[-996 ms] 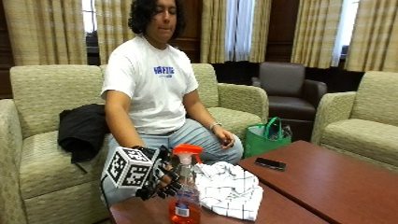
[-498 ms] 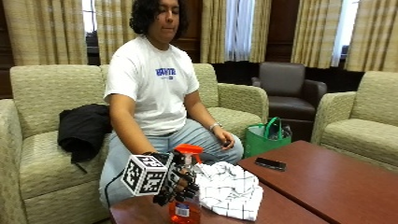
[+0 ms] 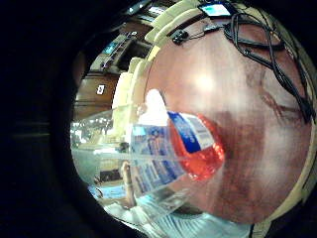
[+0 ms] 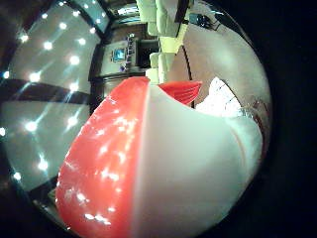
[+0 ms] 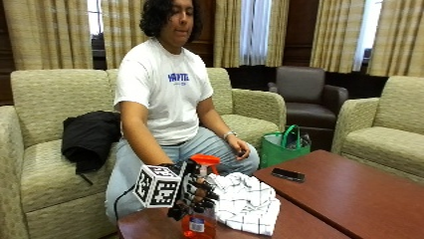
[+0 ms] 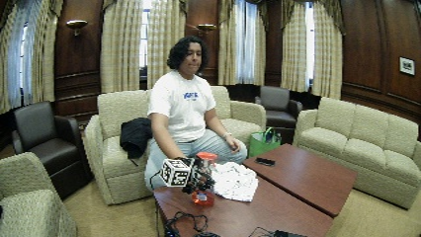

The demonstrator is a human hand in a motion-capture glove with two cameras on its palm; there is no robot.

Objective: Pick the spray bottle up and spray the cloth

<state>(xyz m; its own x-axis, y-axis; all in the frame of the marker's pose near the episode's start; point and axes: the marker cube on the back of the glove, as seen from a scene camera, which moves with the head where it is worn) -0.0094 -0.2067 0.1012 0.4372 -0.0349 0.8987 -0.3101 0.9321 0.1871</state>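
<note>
A clear spray bottle (image 5: 200,225) with orange-red liquid and a red and white spray head (image 5: 205,160) stands upright at the near left end of the wooden table (image 5: 344,199). My gloved right hand (image 5: 193,193) grips its neck and upper body, with the fingers curled round it. I cannot tell whether its base touches the wood. The bottle's body (image 3: 173,153) fills the little finger side palm view, and its head (image 4: 148,163) fills the thumb side view. A white cloth (image 5: 245,201) with a dark grid lies crumpled on the table just right of the bottle, also seen in the wide view (image 6: 233,180).
A black phone (image 5: 288,175) lies on the table beyond the cloth. A green bag (image 5: 283,147) stands on the floor by the sofa. Black cables (image 6: 184,224) lie at the table's near end. The person's bare hand (image 5: 237,148) rests on a knee.
My gloved hand has moved from just left of the bottle onto it, and its fingers have curled round the neck. The bottle stays in the same place.
</note>
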